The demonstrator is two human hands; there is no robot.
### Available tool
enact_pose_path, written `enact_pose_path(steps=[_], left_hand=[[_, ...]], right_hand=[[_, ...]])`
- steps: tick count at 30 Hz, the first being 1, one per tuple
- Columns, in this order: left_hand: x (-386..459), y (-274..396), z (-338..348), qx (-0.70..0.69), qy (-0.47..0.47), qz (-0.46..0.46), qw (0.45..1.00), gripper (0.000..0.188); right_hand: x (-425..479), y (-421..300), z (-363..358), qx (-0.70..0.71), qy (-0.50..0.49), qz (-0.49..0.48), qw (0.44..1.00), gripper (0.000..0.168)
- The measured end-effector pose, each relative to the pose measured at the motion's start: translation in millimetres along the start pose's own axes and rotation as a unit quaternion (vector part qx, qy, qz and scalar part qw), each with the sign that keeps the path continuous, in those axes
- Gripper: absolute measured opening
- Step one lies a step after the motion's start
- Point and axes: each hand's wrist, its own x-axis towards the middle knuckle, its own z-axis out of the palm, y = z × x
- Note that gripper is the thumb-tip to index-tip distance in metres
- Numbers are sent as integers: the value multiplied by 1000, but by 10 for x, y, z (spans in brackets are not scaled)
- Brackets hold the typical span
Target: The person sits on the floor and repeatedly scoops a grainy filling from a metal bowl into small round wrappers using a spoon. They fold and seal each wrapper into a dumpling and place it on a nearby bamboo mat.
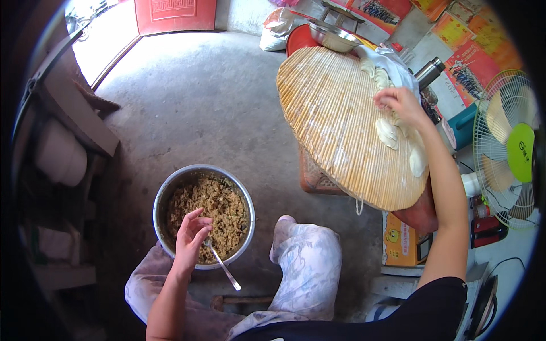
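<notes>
My left hand (192, 236) is over the near-left part of a steel bowl (251, 213) of chopped filling (219, 202), fingers apart and nothing held. A metal spoon (225, 269) rests in the bowl beside it, its handle leaning over the near rim. My right hand (399, 103) reaches over the right side of a round, flour-dusted tray of stalks (328, 115), just above a row of dumplings. Its fingers are curled; whether they touch a dumpling is hidden. One dumpling (387, 133) lies nearer me, another (417, 161) beside my forearm.
A steel basin (333, 36) stands behind the tray, near a steel flask (430, 72) and a white cloth (390, 64). At the right are a green fan (520, 152) and a yellow carton (401, 243). A wooden shelf (79, 106) stands left on the concrete floor (204, 93).
</notes>
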Motion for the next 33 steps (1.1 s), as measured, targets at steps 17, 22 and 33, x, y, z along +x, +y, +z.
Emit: enact_pose_path(steps=[17, 22, 33], left_hand=[[-327, -16, -214, -27, -37, 77, 996, 36], [-460, 48, -224, -73, -53, 58, 994, 33], [-739, -111, 26, -453, -208, -95, 862, 74]], right_hand=[[-850, -52, 77, -167, 138, -53, 975, 15], [-1063, -702, 215, 57, 110, -82, 989, 7], [-1529, -2463, 3350, 50, -51, -340, 938, 11]])
